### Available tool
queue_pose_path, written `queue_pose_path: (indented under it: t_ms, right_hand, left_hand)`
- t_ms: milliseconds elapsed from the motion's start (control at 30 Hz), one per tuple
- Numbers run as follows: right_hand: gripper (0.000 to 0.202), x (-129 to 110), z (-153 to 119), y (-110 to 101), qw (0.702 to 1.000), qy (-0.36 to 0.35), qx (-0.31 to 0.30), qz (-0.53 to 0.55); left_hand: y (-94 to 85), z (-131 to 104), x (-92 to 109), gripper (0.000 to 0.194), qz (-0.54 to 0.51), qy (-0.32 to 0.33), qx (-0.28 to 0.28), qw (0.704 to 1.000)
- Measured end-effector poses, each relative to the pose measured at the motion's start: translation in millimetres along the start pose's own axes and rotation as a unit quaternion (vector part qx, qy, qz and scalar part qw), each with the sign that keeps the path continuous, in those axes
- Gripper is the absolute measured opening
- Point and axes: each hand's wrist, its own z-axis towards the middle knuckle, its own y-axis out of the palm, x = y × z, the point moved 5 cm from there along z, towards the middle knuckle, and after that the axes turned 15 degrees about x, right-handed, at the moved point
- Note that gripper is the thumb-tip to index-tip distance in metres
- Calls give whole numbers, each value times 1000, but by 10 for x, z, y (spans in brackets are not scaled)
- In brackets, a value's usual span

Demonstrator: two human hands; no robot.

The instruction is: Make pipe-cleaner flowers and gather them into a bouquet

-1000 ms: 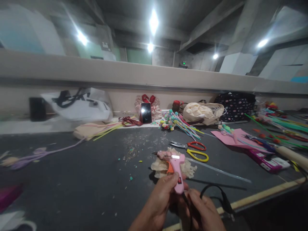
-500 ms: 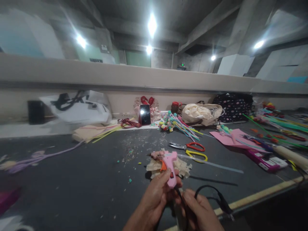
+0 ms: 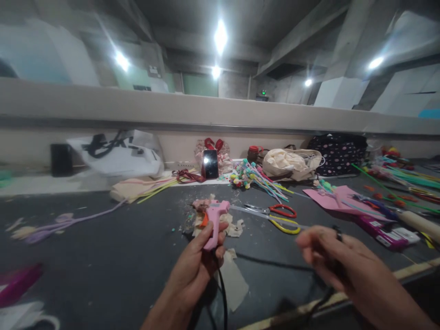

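The left hand [image 3: 194, 270] has its fingers and thumb wrapped round the handle of a pink plastic glue gun with an orange trigger [image 3: 216, 222], held above the dark grey tabletop [image 3: 113, 261] with its nozzle pointing left. Half a second ago the gun was nearer the metal scissors with one red and one yellow handle [image 3: 283, 211]; now it stands farther to their left, and the crumpled cream sheet [image 3: 235, 228] behind it has shifted left too. The right hand [image 3: 343, 256], then close beside the left, has swung well away to the right; its fingers are curled, but blur hides whether they grip anything. Near its fingertips ends a long translucent glue stick [image 3: 240, 209] reaching back from the gun; contact cannot be told. A black cable [image 3: 223, 288] hangs from the handle, beside a flat beige piece [image 3: 235, 284] now more fully exposed.
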Motion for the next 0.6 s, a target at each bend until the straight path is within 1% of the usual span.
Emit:
queue_pose_path:
  t_ms: [33,100,167,200,233,300,367,433,467,533,567,600]
  right_hand:
    - [32,-26,5,152,1000,1,-15,28]
    - [34,-39,28,525,995,-5,-56,80]
    - [31,-30,95,885,990,-24,-79,112]
    - [30,-33,144,1041,988,-44,-87,117]
    - [28,-37,207,1165,988,-64,-83,112]
    - [26,-72,333,1336,987,-119,-75,80]
    - [25,-120,410,1426,981,-168,-94,13]
    - [24,-165,393,1422,966,-215,-127,-73]
    - [23,-180,351,1374,955,-241,-131,-114]
    - [21,-181,218,1200,933,-302,-104,-169]
    - [21,-143,143,1098,925,-322,-87,-181]
    - [22,-68,76,1005,923,-331,-80,-181]
  left_hand:
    - [14,-8,-21,28,7,0,12,1000]
    - [59,-19,-105,27,17,-3,33,999]
    - [141,-35,-217,22,9,-3,21,1000]
    - [185,-42,-274,19,0,-2,10,1000]
    - [221,-47,-330,17,-5,0,2,1000]
    - [248,-45,-408,14,1,20,14,1000]
    - [247,-39,-429,10,18,50,27,998]
    - [231,-42,-393,15,35,73,31,996]
    - [207,-46,-361,17,39,70,42,996]
    - [155,-64,-279,17,27,38,60,997]
    - [147,-80,-230,15,5,17,52,999]
    - [159,-98,-180,16,-23,-7,26,999]
